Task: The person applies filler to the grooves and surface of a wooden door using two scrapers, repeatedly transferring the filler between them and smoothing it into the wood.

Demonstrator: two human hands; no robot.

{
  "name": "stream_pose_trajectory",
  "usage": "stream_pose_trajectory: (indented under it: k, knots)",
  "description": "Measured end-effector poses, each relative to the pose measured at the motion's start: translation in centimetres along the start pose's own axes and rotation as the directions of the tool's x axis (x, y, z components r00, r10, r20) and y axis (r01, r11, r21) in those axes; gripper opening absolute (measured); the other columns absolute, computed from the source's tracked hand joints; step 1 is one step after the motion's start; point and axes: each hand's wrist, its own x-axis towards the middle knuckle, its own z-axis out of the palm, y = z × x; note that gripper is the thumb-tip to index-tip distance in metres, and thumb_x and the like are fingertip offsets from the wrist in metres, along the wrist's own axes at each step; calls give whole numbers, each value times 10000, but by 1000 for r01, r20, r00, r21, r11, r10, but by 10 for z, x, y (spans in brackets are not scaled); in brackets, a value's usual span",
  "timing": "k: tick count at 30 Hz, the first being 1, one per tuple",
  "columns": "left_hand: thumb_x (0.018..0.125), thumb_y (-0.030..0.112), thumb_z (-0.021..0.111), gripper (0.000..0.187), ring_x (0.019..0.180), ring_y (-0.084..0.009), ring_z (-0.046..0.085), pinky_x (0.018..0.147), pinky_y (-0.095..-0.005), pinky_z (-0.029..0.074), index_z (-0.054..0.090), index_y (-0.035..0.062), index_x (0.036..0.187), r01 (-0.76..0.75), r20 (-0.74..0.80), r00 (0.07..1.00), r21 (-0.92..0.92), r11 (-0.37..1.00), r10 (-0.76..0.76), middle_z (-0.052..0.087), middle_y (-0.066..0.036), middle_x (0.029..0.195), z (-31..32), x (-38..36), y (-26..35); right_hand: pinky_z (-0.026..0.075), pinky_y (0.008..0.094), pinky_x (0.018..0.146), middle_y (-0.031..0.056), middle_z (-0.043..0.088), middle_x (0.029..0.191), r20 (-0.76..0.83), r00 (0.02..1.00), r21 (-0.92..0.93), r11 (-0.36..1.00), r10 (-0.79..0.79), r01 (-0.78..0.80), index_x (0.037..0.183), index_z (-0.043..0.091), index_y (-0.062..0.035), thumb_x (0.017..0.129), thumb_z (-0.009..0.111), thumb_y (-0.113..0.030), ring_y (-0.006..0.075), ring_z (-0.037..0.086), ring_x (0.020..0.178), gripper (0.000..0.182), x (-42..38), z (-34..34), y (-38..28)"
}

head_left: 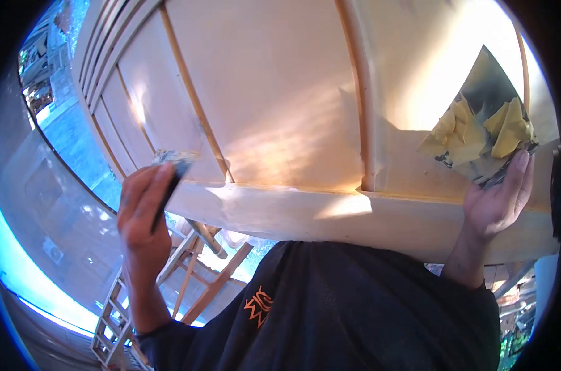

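- Left hand (pixel 146 213) closes its grip on a putty knife (pixel 172 170), blade against the cream panelled door (pixel 274 111).
- Right hand (pixel 500 201) pinches a metal plate (pixel 484 93) carrying yellow filler (pixel 478 133), held beside the door.

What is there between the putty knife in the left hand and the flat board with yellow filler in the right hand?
In the head view, only pale wooden panelling with a vertical trim strip lies between the putty knife and the filler board.
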Motion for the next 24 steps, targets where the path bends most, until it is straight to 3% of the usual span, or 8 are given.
stream_pose_trajectory:
  k: [3, 5, 6, 8, 15, 18, 21, 24]
  knots:
    - [855, -46, 534, 295, 971, -227, 601, 841, -322, 485, 598, -30, 1143, 328, -271, 867, -323, 888, -419, 629, -133, 1030, 5, -46, 2, 462, 339, 971, 228, 458, 1281, -17, 991, -104, 986, -132, 130, 1275, 437, 118, 922, 526, -8, 290, 535, 1130, 385, 7, -2, -7]
    - [881, -10, 544, 271, 944, -176, 598, 812, -289, 490, 583, -44, 1147, 392, -179, 639, -761, 517, -748, 626, -113, 1048, 19, -91, -5, 462, 348, 970, 220, 472, 1276, -87, 988, 207, 973, 127, -106, 1276, 439, 107, 931, 516, -49, 280, 537, 1133, 386, 14, 3, -16]
    - [881, 0, 561, 276, 926, -168, 603, 792, -278, 501, 568, -45, 1153, 249, -224, 517, -884, 395, -826, 622, -108, 1058, 33, -109, -5, 462, 355, 970, 210, 487, 1271, -26, 911, 533, 776, 412, -336, 1269, 449, 97, 945, 503, -99, 265, 539, 1134, 383, 18, 4, -21]
    - [875, -2, 557, 319, 983, -212, 610, 859, -334, 513, 546, -39, 1192, -22, -137, 396, -990, 139, -908, 614, -135, 1102, 51, -129, 6, 461, 370, 972, 189, 517, 1259, 364, 607, 857, 2, 706, -516, 1255, 468, 78, 973, 476, -199, 234, 545, 1134, 395, 26, 1, -31]
    - [908, 23, 475, 406, 1132, -279, 547, 976, -429, 455, 434, -8, 1311, -470, 98, 454, -818, -331, -886, 548, -156, 1235, 111, -118, 62, 409, 373, 1007, 101, 519, 1298, 700, 710, 625, -415, -75, -661, 1344, 410, -24, 1009, 344, -347, 209, 510, 1183, 471, 17, -4, -72]
    - [898, -22, 477, 380, 1117, -259, 552, 972, -363, 434, 466, -31, 1277, -440, -159, 610, -883, -164, -776, 552, -150, 1221, 108, -95, 103, 398, 352, 1018, 102, 522, 1288, 776, 624, 550, -387, -89, -740, 1338, 406, -20, 1008, 355, -326, 200, 507, 1185, 453, 13, -13, -120]
    - [887, -57, 435, 376, 1174, -299, 516, 993, -361, 405, 484, -33, 1259, -160, -441, 702, -862, 481, -558, 521, -195, 1240, 105, -97, 128, 488, 310, 882, 89, 590, 1144, 813, 579, 500, -433, -63, -750, 1212, 485, 1, 1012, 363, -231, 167, 589, 1026, 330, 9, -25, -147]
    - [759, -128, 494, 533, 1256, -416, 421, 1021, -493, 379, 498, 39, 1264, -401, -676, 705, -631, 664, -217, 443, -240, 1297, 94, -95, 133, 492, 324, 901, 103, 578, 1162, 813, 581, 535, -356, -29, -766, 1238, 451, 6, 1011, 354, -251, 198, 588, 1049, 356, 5, -31, -158]
